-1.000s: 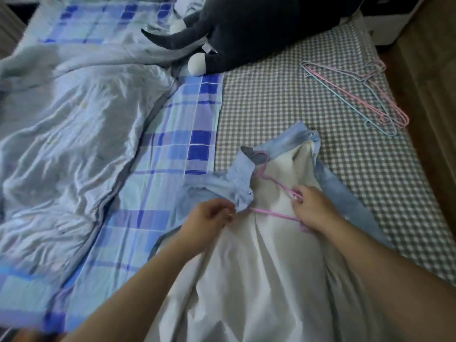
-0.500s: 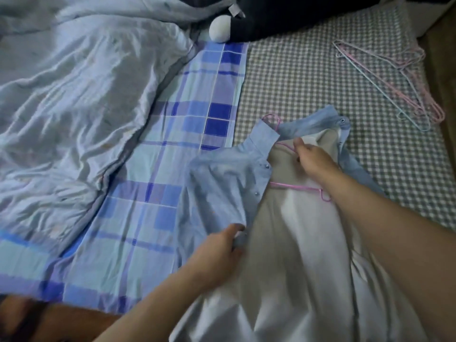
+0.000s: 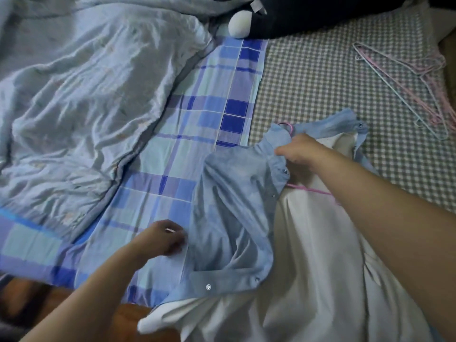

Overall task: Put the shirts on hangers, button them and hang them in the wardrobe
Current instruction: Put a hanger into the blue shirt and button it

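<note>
Pale blue cotton is gathered under both hands. The shirt (image 3: 232, 208), blue outside and white-lined, lies open on the bed, collar toward the far side, across the seam between the two bed covers. Its collar area is pinched by the right hand (image 3: 299, 150), fingers curled into the fabric, forearm reaching in from the lower right across the white lining. The outer edge of the left front panel is held by the left hand (image 3: 162, 239), fingers curled at the cloth, forearm coming up from the lower left. A pink hanger (image 3: 308, 189) is seen inside the shirt: its hook shows above the collar, its bar shows below the right wrist, the rest covered.

The bed surface is noted in three zones: a crumpled grey-blue quilt (image 3: 81, 102) on the left, a blue plaid sheet (image 3: 217, 107) down the middle, a grey-and-white checked sheet (image 3: 320, 77) on the right. A dark plush toy (image 3: 296, 16) with a white paw lies at the far edge. Spare hangers (image 3: 404, 77), pink and light blue, are piled on the checked sheet, well apart from the shirt.

The near bed edge is seen at lower left, with reddish-brown floor (image 3: 49, 304) below it. Open plaid sheet lies between quilt and shirt.
</note>
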A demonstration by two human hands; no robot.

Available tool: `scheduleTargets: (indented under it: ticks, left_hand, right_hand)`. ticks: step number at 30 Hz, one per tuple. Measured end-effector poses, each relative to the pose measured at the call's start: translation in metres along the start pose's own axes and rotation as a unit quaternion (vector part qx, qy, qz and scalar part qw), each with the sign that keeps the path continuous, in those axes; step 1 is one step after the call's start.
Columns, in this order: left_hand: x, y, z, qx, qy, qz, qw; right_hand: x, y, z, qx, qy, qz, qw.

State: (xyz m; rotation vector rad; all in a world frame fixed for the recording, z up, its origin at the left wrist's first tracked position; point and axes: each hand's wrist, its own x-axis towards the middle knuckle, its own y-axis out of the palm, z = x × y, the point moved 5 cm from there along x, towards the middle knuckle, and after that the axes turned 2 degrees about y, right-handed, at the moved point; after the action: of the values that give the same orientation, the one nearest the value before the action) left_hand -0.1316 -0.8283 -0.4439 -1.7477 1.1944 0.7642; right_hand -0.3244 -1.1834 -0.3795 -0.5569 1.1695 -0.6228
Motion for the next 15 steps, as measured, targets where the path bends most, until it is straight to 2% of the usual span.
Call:
scheduleTargets:
  ticks: [1,3,4,6,9,12,15]
  left_hand:
    - [0.000,0.013,0.009,-0.011,0.003,0.033,0.999]
    - [0.000,0.036,0.022,-0.019,0.007,0.073,0.997]
    - [0.000,0.044,0.022,-0.017,0.021,0.076,0.997]
    - [-0.005,0.055,0.016,0.015,0.039,0.060,0.997]
    - [-0.023,0.060,-0.005,0.088,0.056,0.009,0.995]
    - [-0.039,0.060,0.003,0.030,0.062,-0.025,0.997]
    - [-0.054,0.056,0.025,-0.037,0.047,0.001,0.998]
  right_hand:
    - [-0.006,0.006,0.002,-0.069,0.004,-0.023,0.997]
    - [-0.008,0.014,-0.012,-0.140,0.042,-0.084,0.986]
    - [-0.008,0.016,-0.023,-0.145,0.062,-0.092,0.983]
    - [-0.003,0.023,-0.042,-0.104,0.073,-0.053,0.990]
    - [0.011,0.027,-0.055,-0.032,0.031,-0.022,0.999]
    - [0.010,0.030,-0.050,-0.051,0.051,-0.037,0.997]
    - [-0.001,0.033,-0.048,-0.101,0.084,-0.080,0.988]
